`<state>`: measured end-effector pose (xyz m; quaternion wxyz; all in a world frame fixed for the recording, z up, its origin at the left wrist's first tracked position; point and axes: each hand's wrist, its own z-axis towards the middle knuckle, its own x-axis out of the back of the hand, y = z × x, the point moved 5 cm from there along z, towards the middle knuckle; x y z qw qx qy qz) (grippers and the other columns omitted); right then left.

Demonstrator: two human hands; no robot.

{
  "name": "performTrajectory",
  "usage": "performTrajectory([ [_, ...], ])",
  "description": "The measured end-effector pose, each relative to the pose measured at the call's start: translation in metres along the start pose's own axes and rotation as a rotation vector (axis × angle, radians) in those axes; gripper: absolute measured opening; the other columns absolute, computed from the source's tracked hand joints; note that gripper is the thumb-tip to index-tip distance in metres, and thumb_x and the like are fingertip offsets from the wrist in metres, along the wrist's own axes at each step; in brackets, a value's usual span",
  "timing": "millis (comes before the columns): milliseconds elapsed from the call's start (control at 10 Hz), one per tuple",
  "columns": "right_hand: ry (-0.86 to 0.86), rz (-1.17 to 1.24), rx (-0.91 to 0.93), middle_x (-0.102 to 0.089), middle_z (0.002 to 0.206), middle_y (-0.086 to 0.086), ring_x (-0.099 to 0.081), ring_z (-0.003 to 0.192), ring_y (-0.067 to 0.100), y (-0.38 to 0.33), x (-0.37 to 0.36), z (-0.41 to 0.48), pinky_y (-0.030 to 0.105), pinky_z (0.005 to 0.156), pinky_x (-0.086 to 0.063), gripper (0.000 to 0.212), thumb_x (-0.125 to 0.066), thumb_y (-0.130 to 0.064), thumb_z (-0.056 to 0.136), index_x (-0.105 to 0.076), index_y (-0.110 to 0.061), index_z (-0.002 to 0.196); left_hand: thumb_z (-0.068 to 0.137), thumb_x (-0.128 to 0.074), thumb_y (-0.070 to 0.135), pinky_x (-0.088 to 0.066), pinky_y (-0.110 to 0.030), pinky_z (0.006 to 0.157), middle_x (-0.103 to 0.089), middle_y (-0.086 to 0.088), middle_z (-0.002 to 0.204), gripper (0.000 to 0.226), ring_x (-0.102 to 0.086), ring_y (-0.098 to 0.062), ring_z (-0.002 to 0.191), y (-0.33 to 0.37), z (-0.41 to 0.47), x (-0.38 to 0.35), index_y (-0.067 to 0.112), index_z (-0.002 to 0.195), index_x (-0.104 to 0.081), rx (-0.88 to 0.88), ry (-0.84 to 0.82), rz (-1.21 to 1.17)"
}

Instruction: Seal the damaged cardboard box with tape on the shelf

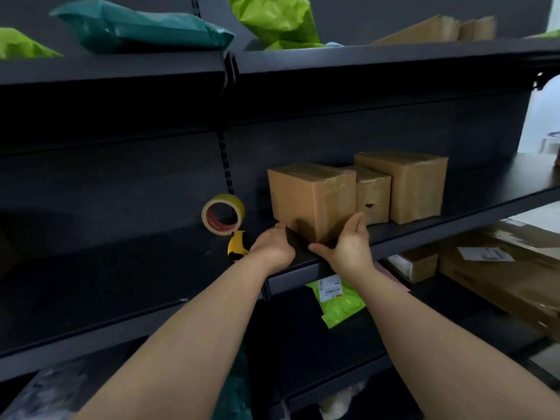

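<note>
Hands flanked the front box on the shelf: right hand spread open, fingers straight against its right face; left hand at its lower-left corner, curl couldn't be told. Damaged box, with a torn hole, sat just right-behind the front box. Tape roll and yellow cutter lay left of it.

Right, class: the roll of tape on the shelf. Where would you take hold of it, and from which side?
Probably the top of the tape roll, from the front: it stands on edge with its open core facing out, so a thumb can hook through and pinch the ring. The yellow cutter lies by its foot.
</note>
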<state>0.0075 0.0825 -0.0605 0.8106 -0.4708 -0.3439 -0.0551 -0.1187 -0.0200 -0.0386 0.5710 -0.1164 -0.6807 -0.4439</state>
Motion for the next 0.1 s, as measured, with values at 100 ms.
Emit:
performTrajectory([
  [100,0.074,-0.031,0.092,-0.014,0.155,0.034,-0.017,0.145,0.042,0.0037,-0.0094,-0.0224,0.042,0.121,-0.013,0.088,-0.041,-0.051,0.097,-0.01,0.016,0.147,0.096,-0.047,0.01,-0.042,-0.033,0.106,-0.043,-0.008,0.148,0.059,-0.045,-0.025,0.131,0.0073,-0.0075,0.0026,0.015,0.152,-0.029,-0.009,-0.01,0.1],
])
